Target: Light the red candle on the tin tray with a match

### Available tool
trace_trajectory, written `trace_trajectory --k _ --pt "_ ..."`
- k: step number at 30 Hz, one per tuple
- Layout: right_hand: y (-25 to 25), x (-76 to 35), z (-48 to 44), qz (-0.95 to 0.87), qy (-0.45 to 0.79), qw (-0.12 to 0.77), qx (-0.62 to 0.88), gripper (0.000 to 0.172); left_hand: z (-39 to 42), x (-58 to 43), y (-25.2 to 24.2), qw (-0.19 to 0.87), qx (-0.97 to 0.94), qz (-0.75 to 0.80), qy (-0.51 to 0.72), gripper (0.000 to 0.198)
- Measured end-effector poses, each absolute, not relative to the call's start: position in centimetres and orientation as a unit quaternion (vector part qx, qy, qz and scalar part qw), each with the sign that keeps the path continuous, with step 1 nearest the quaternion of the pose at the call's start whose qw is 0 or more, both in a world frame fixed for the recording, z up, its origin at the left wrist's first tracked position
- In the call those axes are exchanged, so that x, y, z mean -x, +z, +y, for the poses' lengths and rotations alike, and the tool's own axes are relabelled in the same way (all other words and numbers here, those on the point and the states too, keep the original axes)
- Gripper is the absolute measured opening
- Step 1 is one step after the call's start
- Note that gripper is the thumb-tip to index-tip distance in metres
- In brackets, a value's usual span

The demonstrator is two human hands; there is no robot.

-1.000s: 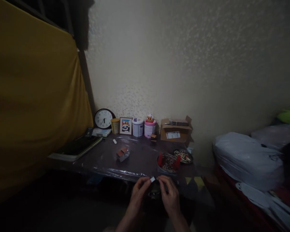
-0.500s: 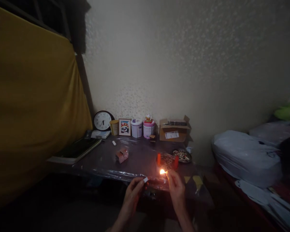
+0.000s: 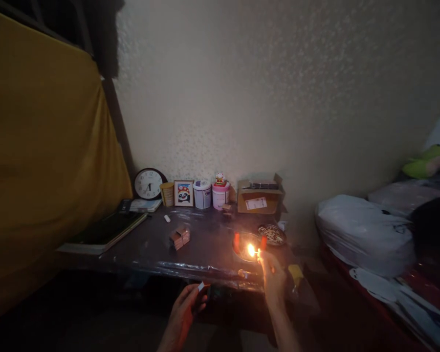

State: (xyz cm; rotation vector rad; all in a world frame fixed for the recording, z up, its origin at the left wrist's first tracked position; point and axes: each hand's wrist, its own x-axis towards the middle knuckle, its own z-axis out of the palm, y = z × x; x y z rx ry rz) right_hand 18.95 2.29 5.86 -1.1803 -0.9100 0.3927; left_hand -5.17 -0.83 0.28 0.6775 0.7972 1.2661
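A burning match (image 3: 257,253) is pinched between the fingertips of my right hand (image 3: 274,279), its flame pointing left. The flame is over a round dish (image 3: 242,259) at the table's front right. Two red candles (image 3: 236,242) stand at this dish, one on each side of the flame. Lower left, off the table's front edge, my left hand (image 3: 185,307) is closed around a small matchbox (image 3: 201,286); only its pale end shows. Behind the dish sits a dark plate (image 3: 282,240) with many matchsticks in it.
On the table lie a bundle of small boxes (image 3: 180,238), a white eraser-like piece (image 3: 167,218) and a large book (image 3: 106,239). A clock (image 3: 148,184), picture frame (image 3: 184,193), tubs (image 3: 202,195) and open carton (image 3: 258,202) line the wall. White bags (image 3: 363,237) lie right.
My right hand has brought the lit match forward over the dish, and the flame looks larger. My left hand has moved down and left with the matchbox. The view has shifted slightly.
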Motion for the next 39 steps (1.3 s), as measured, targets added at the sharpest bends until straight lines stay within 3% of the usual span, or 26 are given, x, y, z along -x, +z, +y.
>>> trace_trajectory --k 16,39 --pt "7.4 -18.6 4.5 -0.401 0.246 0.744 0.475 0.021 0.0 5.7 -0.8 0.702 -0.255 0.382 0.544 0.036" --pt "8.8 -17.3 8.2 -0.437 0.233 0.728 0.474 0.024 -0.4 5.0 -0.8 0.679 -0.271 0.404 0.55 0.035"
